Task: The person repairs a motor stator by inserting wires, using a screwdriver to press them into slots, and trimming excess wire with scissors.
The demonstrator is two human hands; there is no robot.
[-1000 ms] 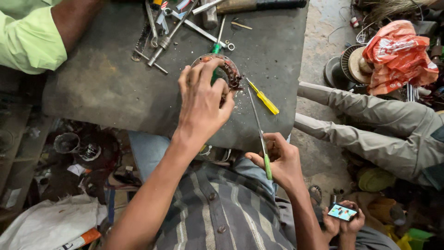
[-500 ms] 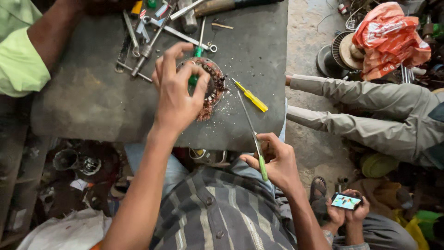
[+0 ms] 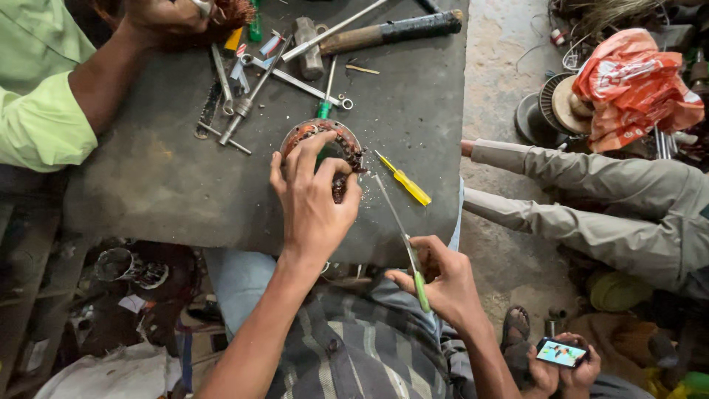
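At the far left, a co-worker's green sleeve (image 3: 40, 111) is lying along the tabletop (image 3: 170, 192), and that person's hand (image 3: 166, 18) is holding something at the top edge. Loose tools (image 3: 244, 89) and a hammer (image 3: 369, 33) are lying scattered just right of it. The left hand (image 3: 314, 199) is pressing down on the stator (image 3: 321, 144), a rusty copper-wound ring near the middle of the tabletop, its grip closing over the near rim. A yellow screwdriver (image 3: 405, 181) is lying just beside the ring. The right hand (image 3: 443, 281) is gripping a green screwdriver (image 3: 405, 247) tightly, its tip pointing at the stator. Farther right, another person's grey-clad legs (image 3: 591, 199) are stretching across the floor, and hands are holding a phone (image 3: 561, 353).
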